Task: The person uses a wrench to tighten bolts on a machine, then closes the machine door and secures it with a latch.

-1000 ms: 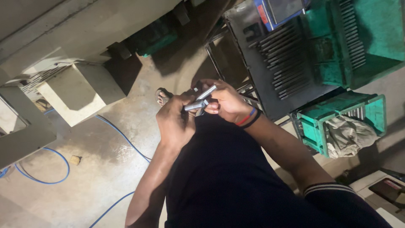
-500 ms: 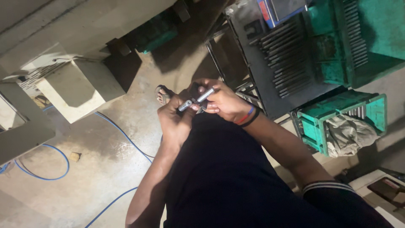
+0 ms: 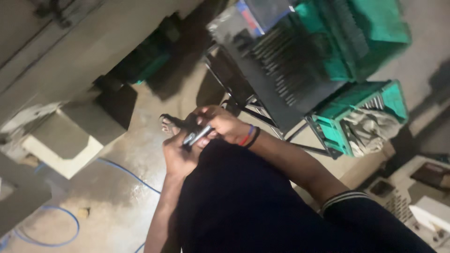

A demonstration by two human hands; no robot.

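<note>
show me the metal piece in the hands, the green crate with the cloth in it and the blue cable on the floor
metal piece (image 3: 198,136), head view, on its shiny middle between both hands
green crate (image 3: 328,129), head view, on its near side wall
blue cable (image 3: 129,172), head view, on the stretch running across the floor left of the person's arm

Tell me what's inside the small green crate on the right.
The small green crate holds a crumpled grey-beige cloth that fills the opening. Anything beneath the cloth is covered and cannot be seen.
</note>
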